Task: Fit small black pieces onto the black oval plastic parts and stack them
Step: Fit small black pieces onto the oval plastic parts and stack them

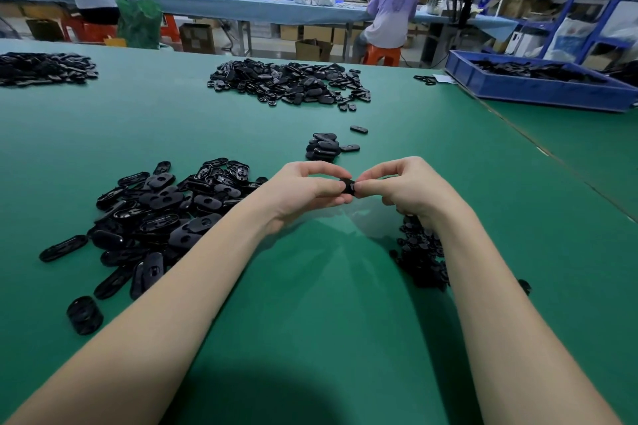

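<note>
Between the two hands, above the green table [310,321], a black oval part [347,186] is held in the head view. It is pinched at one end by the curled fingers and thumb of the left hand [303,191] and at the other end by the thumb and fingers of the right hand [402,188]; whether a small piece is already seated on it cannot be told.

To the left of the left hand a loose heap of oval parts [155,214] is spread on the table, some lying hollow side up, others flat side up. Under and behind the right wrist a smaller heap of small black pieces [421,252] is seen. Just beyond the hands a short stack of finished ovals [322,147] is set, with two single ovals lying beside it.

Farther beyond the hands a wide pile of black parts [293,83] is scattered, and another pile [45,67] lies far to the left. Far to the right a blue tray [538,90] holding black parts is placed. In the background two seated people are seen at a long blue bench.
</note>
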`<state>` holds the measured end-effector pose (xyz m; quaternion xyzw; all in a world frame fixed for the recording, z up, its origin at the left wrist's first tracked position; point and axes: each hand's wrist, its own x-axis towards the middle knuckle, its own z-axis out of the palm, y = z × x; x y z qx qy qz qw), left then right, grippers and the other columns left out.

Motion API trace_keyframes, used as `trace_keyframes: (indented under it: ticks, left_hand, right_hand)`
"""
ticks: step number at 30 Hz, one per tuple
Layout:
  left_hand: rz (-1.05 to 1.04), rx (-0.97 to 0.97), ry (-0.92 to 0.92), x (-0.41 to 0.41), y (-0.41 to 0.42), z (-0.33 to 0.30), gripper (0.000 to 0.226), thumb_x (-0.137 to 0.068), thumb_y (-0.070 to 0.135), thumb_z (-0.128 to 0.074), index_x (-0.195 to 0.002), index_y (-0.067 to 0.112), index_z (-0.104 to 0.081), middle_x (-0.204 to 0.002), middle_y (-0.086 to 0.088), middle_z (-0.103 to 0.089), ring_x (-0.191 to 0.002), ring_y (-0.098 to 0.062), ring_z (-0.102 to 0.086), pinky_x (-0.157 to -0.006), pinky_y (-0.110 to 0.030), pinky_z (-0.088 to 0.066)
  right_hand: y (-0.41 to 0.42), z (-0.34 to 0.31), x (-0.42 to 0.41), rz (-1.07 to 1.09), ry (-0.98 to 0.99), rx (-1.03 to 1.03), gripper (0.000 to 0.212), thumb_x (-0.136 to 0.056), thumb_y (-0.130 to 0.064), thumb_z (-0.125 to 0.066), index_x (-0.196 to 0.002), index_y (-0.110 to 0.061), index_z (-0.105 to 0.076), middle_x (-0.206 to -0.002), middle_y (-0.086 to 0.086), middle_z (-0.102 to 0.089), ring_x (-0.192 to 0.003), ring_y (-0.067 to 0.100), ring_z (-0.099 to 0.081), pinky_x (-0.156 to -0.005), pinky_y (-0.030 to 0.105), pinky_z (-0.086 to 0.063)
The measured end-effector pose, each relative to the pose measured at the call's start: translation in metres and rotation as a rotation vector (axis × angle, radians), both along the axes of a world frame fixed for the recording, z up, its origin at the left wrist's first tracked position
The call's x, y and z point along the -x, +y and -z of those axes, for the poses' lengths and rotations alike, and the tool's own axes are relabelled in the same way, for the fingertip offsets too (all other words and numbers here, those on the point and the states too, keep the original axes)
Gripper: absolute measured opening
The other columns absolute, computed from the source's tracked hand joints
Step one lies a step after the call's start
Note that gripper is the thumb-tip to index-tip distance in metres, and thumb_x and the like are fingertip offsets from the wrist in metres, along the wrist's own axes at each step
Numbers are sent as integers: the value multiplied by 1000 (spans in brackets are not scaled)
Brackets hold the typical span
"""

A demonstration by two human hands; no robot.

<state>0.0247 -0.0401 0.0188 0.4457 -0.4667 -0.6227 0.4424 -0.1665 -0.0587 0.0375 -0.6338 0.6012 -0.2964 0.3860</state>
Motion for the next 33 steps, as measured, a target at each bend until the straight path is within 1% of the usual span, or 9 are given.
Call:
trace_keyframes:
  ticks: [3,6,8,10,14,18,21,29,33]
  left_hand:
    - [-8,-3,6,1,0,-1,14,-93,-6,-63,-102,3,-70,-104,-23,-74,-85,-23,-76,-75,-19,-59]
    - [-5,4,-11,1,1,-1,14,-93,-5,-63,-103,2,-70,-104,-23,-74,-85,-24,-76,-76,-19,-59]
    - [4,7,-27,1,1,-1,15,-93,-5,-63,-105,2,-70,-104,-23,-74,-86,-23,-75,-77,-19,-59]
    - [10,10,-31,1,1,-1,15,-93,-4,-64,-104,3,-70,-103,-23,-75,-86,-23,-75,-78,-19,-58]
    - [12,-7,-10,0,0,0,13,-95,-3,-62,-103,4,-70,-101,-21,-76,-86,-23,-76,-76,-18,-58]
    - [-3,-52,81,-3,-3,0,14,-95,-6,-59,-102,1,-69,-97,-19,-76,-85,-24,-77,-72,-18,-58]
    - [3,-60,112,-4,-4,-1,15,-95,-6,-57,-102,1,-68,-94,-16,-77,-85,-22,-76,-72,-18,-58]
    - [-30,-10,54,-3,-4,2,11,-89,-5,-68,-96,4,-68,-93,-17,-76,-78,-20,-75,-71,-18,-57]
    - [-65,9,14,-2,-3,2,11,-89,-6,-68,-94,4,-67,-89,-20,-74,-73,-20,-74,-70,-18,-57]
  right_hand:
    - [0,-1,-1,-10,28,33,7,-78,-28,-85,-82,-23,-81,-56,-16,-64,-40,-3,-44,-45,16,-34]
    - [1,-2,-1,1,63,56,8,-77,-30,-86,-81,-25,-81,-73,-9,-70,-46,0,-45,-50,20,-31]
    - [1,-3,-2,0,103,71,10,-76,-32,-86,-82,-26,-81,-79,-4,-70,-42,1,-42,-47,19,-30]
    - [2,-3,-3,4,130,87,12,-75,-35,-86,-82,-27,-79,-74,-5,-66,-38,0,-43,-42,16,-30]
    - [2,-3,-4,49,147,75,25,-71,-44,-89,-86,-29,-76,-83,-6,-68,-58,4,-49,-52,24,-35]
    - [4,0,0,62,40,28,33,-69,-54,-89,-86,-28,-78,-82,-7,-70,-60,7,-47,-54,24,-35]
    - [7,3,2,18,-80,-47,35,-70,-58,-86,-86,-27,-81,-79,-14,-76,-63,11,-45,-46,17,-34]
    - [7,8,-3,-39,-164,-66,25,-75,-54,-84,-80,-29,-81,-81,-13,-76,-54,7,-43,-44,15,-30]
    - [4,9,-5,-52,-137,-40,19,-80,-43,-83,-80,-25,-78,-79,-11,-76,-48,4,-41,-45,14,-32]
